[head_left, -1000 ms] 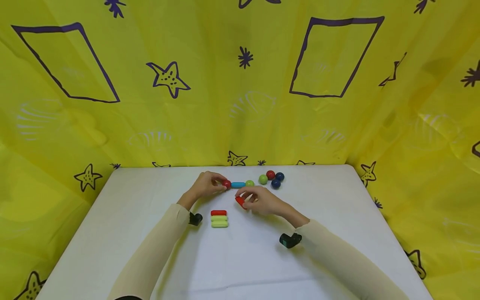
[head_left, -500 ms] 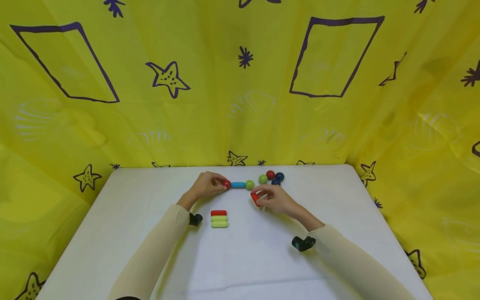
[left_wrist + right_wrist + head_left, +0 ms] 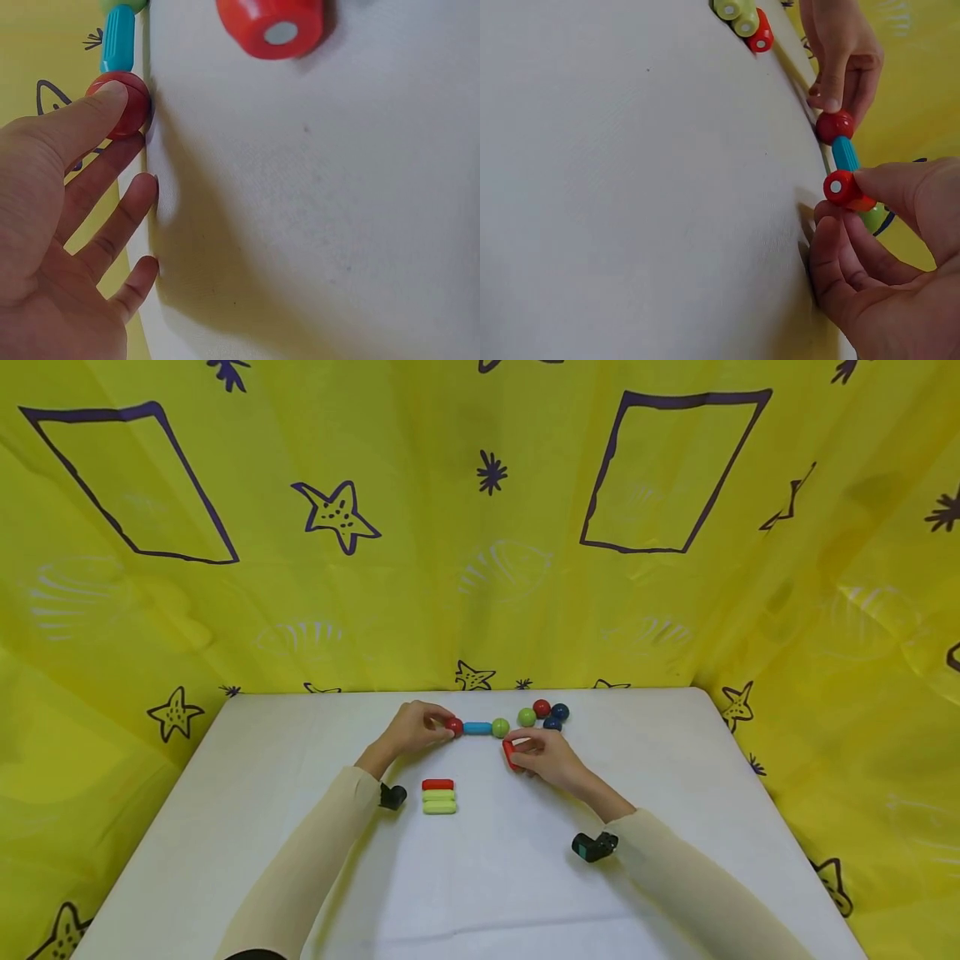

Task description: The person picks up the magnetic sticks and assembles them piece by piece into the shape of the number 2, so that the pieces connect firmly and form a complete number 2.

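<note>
My left hand [image 3: 411, 728] pinches a red ball [image 3: 454, 727] between thumb and fingers. A blue rod [image 3: 477, 728] joins that ball to a light green ball [image 3: 500, 727], making a short row along the table. Just in front of the green ball, my right hand [image 3: 551, 762] grips a red rod [image 3: 511, 755] with thumb and fingertips. The rod's far end is close to the green ball; whether they touch I cannot tell. In the right wrist view, a pale disc shows on the near end of the red rod [image 3: 840, 187], which partly hides the green ball [image 3: 873, 218].
A red rod [image 3: 437, 785] and two yellow-green rods [image 3: 439, 807] lie side by side in front of the left hand. Behind the right hand sit a green ball [image 3: 527, 717], a red ball [image 3: 542, 708] and two dark blue balls [image 3: 559, 712]. A yellow patterned curtain [image 3: 420, 610] borders the white table [image 3: 480, 868].
My right hand has carried the red rod rightward, from in front of the blue rod to in front of the green ball, and tilted it slightly. The left hand has stayed on the red ball.
</note>
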Demonstrator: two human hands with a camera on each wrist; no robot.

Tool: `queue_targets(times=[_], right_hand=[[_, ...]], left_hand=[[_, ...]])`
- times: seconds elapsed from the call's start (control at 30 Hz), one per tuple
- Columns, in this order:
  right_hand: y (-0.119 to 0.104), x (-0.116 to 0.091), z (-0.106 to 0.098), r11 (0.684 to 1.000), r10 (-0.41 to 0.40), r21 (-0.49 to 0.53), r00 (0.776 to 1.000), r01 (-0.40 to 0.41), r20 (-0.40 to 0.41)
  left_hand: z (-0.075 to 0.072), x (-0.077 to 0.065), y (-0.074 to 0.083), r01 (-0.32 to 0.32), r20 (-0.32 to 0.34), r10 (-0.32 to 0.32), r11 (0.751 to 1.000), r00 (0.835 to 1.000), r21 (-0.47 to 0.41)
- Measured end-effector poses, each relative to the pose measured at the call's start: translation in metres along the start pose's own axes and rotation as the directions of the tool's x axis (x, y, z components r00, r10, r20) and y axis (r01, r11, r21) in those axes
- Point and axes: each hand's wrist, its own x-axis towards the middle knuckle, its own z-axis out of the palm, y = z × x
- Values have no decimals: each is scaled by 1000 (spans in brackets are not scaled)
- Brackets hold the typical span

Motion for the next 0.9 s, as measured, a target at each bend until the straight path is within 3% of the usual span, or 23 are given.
queue_targets(times=[0.5,0.9], right_hand=[[-2,22,8,994,107,26,990,-105,-95],[-7,26,12,990,129,-39,984,-134,-124]], left_hand=[[2,5,-2,11,2,-11,1000,1000,-7],[1,8,-1,17,1,-17,1000,1000,-21]])
